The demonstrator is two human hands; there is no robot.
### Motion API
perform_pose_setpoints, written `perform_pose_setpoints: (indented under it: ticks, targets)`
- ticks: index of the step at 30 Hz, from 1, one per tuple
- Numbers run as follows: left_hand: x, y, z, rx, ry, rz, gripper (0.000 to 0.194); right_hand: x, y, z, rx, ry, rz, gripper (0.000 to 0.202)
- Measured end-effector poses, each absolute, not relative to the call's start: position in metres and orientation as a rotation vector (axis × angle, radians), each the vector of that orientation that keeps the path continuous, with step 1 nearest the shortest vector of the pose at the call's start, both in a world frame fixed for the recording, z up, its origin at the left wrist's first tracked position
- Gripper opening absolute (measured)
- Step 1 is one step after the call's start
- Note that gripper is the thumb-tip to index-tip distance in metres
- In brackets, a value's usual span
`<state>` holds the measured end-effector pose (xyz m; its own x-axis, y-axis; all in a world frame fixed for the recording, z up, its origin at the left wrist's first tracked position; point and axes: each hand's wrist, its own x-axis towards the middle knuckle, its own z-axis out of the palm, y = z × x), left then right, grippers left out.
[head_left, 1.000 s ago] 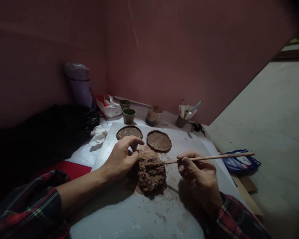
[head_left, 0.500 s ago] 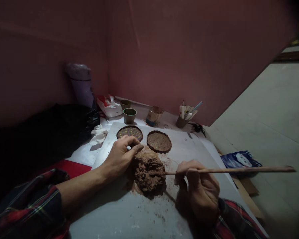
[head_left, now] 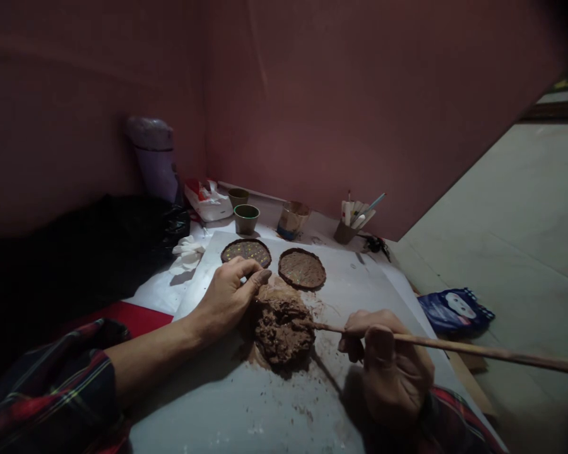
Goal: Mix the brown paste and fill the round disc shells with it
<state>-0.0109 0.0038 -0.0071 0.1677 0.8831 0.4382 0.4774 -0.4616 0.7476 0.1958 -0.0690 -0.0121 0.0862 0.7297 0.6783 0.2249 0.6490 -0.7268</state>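
Note:
A lump of wet brown clay [head_left: 284, 329] lies on a pale grey board [head_left: 246, 403]. My left hand [head_left: 227, 296] rests against the lump's left side, fingers curled on its upper edge. My right hand [head_left: 388, 366] grips a long wooden stick [head_left: 454, 347] whose tip is pressed into the right side of the clay. Behind the lump lie two flat round clay discs, one speckled with colour [head_left: 246, 251] and one plain [head_left: 301, 269].
Along the back wall stand two small cups [head_left: 245, 219], a paint-stained cup [head_left: 292, 219], a holder with tools [head_left: 353, 221], a white packet [head_left: 207, 200] and a purple flask [head_left: 155, 157]. A black bag [head_left: 99, 246] lies left, a blue packet [head_left: 454, 309] right on the floor.
My right hand has dropped lower and nearer to me, swinging the stick's free end far out to the right and down. The stick's tip stays in the clay. My left hand barely moved.

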Motion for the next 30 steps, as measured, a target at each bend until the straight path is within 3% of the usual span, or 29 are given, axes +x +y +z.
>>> perform_pose_setpoints:
  ticks: [8, 13, 20, 30]
  targets:
    - [-0.01, 0.003, -0.008, 2.011, 1.31, 1.189, 0.028, 0.191, -0.073, -0.017, -0.758, -1.526, 0.583, 0.028]
    - [-0.01, 0.003, -0.007, 2.006, 1.297, 1.197, 0.028, 0.186, -0.07, -0.015, -0.728, -1.393, 0.392, 0.026]
    - [-0.01, 0.002, -0.008, 2.006, 1.279, 1.207, 0.028, 0.195, -0.069, -0.015, -0.947, -1.816, 0.26, 0.024]
    - [-0.011, 0.002, -0.009, 2.006, 1.279, 1.189, 0.028, 0.188, -0.074, -0.019, -0.764, -1.461, 0.44, 0.029]
